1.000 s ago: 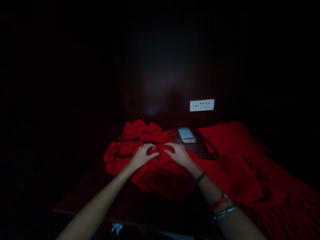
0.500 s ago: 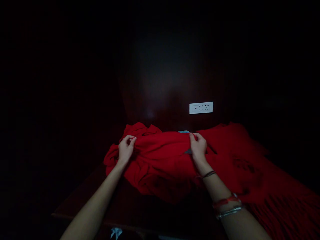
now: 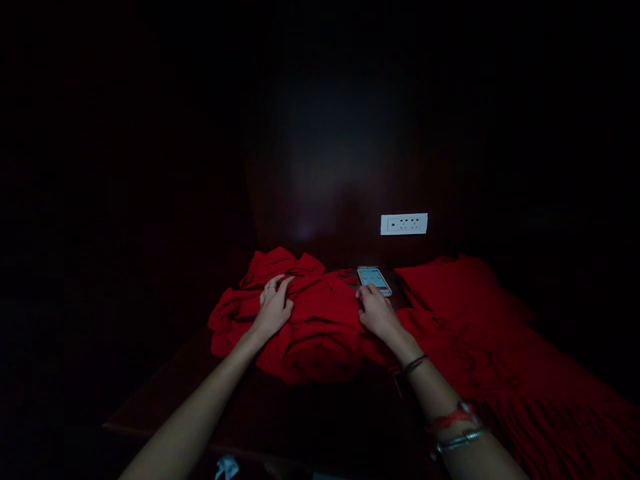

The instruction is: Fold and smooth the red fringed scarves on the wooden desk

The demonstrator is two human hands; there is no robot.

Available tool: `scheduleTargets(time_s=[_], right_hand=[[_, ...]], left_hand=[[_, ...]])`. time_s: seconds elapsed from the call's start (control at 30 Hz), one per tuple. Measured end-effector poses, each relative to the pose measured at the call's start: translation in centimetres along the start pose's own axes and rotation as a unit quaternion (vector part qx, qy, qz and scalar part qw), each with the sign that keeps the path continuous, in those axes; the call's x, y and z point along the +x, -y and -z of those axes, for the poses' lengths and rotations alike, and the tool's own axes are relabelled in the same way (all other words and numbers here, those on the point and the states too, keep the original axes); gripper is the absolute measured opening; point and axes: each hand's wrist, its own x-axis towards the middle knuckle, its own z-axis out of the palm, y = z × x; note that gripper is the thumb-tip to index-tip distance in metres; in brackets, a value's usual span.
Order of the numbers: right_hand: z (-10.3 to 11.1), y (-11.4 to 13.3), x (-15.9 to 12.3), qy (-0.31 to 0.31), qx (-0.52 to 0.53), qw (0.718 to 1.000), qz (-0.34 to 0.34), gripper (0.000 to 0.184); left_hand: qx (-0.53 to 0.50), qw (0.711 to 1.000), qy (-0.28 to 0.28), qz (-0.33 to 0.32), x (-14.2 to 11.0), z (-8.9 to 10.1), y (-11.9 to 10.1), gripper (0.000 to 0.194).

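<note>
A crumpled red cloth [image 3: 320, 310] lies bunched on the dark tabletop in front of me. On its left part rests my left hand [image 3: 274, 308], fingers spread over the folds and a ring on one finger. My right hand [image 3: 377, 312] has its fingers curled at the cloth's right edge, gripping it; the fingertips are partly hidden. Just beyond that hand a phone [image 3: 375, 281] lies face up with its screen lit. To the right, a red fringed scarf [image 3: 475, 320] spreads over the table and down past its front.
A white wall socket plate [image 3: 404, 224] is set in the dark panel behind the table. The table's front edge [image 3: 150, 431] shows at lower left. Below it is a small pale crumpled thing [image 3: 227, 467]. Surroundings are very dark.
Both hands have come down and closer together, lowering the stretched red cloth into a shorter bundle. The phone, mostly covered before, now shows. The left hand's pinch has loosened.
</note>
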Motion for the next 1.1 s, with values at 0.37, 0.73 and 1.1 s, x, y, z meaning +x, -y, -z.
scheduleTargets(time_s=[0.37,0.73,1.1], right_hand=[[-1.5,2.4,0.4,-0.080,0.169,0.982,0.012,0.038],[-2.2,2.1,0.3,0.019,0.103,0.994,-0.025,0.039],[-2.1,2.1,-0.2,0.083,0.007,0.991,-0.101,0.020]], left_hand=[[-0.198,0.974,0.103,-0.035,-0.2,-1.6,-1.3,0.038],[-0.108,0.981,0.049,-0.152,-1.3,-0.6,-3.4,0.042],[-0.166,0.956,0.103,-0.221,-1.2,-1.3,-4.0,0.018]])
